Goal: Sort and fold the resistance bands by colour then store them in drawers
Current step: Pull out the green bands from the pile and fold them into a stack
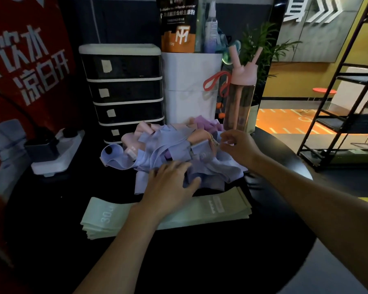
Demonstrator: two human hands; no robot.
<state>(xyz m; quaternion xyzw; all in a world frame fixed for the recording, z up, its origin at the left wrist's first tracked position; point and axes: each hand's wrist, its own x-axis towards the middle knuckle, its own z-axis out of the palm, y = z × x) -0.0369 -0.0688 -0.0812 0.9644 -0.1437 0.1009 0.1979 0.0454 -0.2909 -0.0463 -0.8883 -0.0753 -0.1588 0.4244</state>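
In front of the shut drawers [123, 92], the left hand [170, 187] lies flat and spread on a messy pile [157, 145] of purple, blue and pink bands, behind a neat green stack [106, 215]. The right hand [238, 147] curls there; I cannot tell if it pinches. It looks like sorting: next, pull one colour out.

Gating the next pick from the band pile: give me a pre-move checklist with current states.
1. Green stack sorted and laid flat in front of the pile: ok.
2. Mixed pile separated by colour: not ok, blue, pink and purple bands are tangled together.
3. Drawer unit ready to receive bands: not ok, all visible drawers are closed.
4. Left hand steadying the pile: ok, it rests palm down on the near bands.
5. Right hand has hold of a single band: cannot tell, its fingers curl at the pile's right side but are blurred.
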